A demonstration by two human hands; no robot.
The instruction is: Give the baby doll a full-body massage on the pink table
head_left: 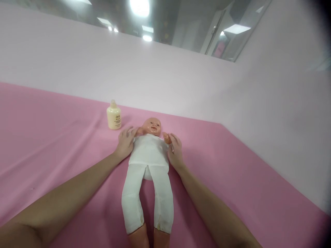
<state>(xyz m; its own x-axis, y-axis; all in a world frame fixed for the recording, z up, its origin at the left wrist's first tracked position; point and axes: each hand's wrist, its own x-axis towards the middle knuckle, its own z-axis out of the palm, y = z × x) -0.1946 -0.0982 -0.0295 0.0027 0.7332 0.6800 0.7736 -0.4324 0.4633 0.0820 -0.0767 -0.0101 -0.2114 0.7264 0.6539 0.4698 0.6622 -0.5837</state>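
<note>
A baby doll [149, 151] in a white top and white trousers lies on its back on the pink sheet [232, 179], head away from me and feet toward me. My left hand [125, 142] rests at the doll's right shoulder and arm, fingers spread and touching it. My right hand [176, 151] lies against the doll's other side, its fingers at the doll's small hand. Whether either hand actually grips the doll's arm is unclear. A cream-coloured bottle [113, 116] stands upright just beyond my left hand.
The pink sheet covers the whole surface and meets a pale pink wall [181, 79] behind and to the right. Above the wall are mirrors or glass with ceiling lights [139, 7].
</note>
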